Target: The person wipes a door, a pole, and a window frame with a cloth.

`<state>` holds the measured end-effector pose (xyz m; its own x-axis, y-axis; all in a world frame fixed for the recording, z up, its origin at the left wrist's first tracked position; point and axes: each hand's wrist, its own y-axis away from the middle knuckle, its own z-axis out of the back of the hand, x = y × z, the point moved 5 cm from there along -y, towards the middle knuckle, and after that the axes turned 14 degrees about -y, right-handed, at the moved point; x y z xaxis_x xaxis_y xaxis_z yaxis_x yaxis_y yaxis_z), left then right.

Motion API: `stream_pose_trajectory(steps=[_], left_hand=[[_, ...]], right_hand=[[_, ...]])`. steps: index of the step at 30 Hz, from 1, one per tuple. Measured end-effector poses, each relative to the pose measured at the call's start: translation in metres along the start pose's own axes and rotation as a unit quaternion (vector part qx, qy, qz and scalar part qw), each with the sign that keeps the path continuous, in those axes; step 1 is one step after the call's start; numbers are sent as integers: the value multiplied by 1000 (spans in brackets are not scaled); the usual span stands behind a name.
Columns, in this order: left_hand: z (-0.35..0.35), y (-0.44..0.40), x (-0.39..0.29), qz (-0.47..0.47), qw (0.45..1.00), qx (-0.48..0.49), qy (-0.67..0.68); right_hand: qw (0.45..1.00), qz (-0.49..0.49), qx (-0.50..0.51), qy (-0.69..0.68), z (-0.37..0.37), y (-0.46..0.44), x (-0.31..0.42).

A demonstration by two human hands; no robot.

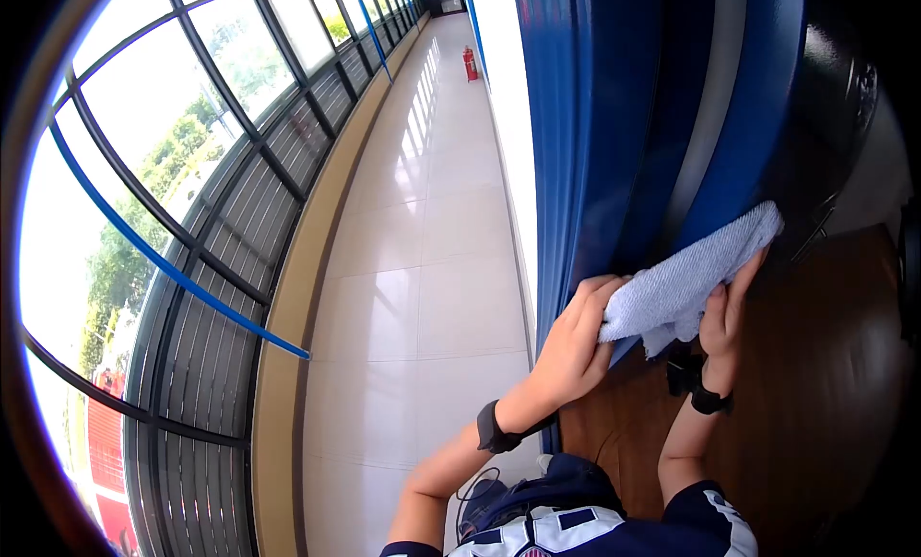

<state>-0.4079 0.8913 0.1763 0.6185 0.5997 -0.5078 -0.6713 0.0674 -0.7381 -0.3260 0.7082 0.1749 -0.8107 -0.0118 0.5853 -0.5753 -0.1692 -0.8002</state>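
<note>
A light blue-grey cloth (686, 274) is stretched between my two hands, in front of the blue frame (614, 144) with its grey vertical strip. My left hand (578, 341) grips the cloth's lower left end, close to the frame's edge, with its fingers bent round it. At the cloth's right side, my right hand (727, 312) holds it between thumb and fingers; part of those fingers is hidden behind the cloth. A loose fold hangs down between the hands. Each wrist wears a black band.
A tiled corridor (384, 308) runs ahead on the left, beside a long row of windows (221, 125) with dark frames and blue poles. A red fire extinguisher (470, 64) stands by the white wall. Brown wooden floor (796, 394) lies at the lower right.
</note>
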Motion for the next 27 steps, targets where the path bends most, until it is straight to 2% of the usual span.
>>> stream_pose_trajectory(steps=[2,5,8,9,12,14,18,20,22,27], left_hand=[[2,-10,-8,-2,998,-58,-21],[2,-32,-39,-151,981,-116,-48],[1,-50,-60,-197,965,-168,-37],[-8,-51,-62,-192,969,-154,-22],[-58,-27,-43,-198,973,-119,-32],[-83,4,-18,-179,978,-103,-40],[-103,54,1,-107,993,-9,-40],[-117,82,17,-90,994,25,-51],[-125,103,26,-62,995,55,-58],[-143,135,30,12,985,141,-94]], right_hand=[[989,92,23,109,5,-45,40],[974,180,26,137,4,-88,61],[974,140,23,176,0,-82,73],[981,93,38,164,0,-75,69],[984,36,51,167,-2,-38,49],[975,-22,86,202,-1,-6,35],[952,-145,135,235,0,50,8],[941,-127,147,276,-4,73,-5],[932,-172,176,265,-8,87,-8],[927,-119,217,282,0,140,-52]])
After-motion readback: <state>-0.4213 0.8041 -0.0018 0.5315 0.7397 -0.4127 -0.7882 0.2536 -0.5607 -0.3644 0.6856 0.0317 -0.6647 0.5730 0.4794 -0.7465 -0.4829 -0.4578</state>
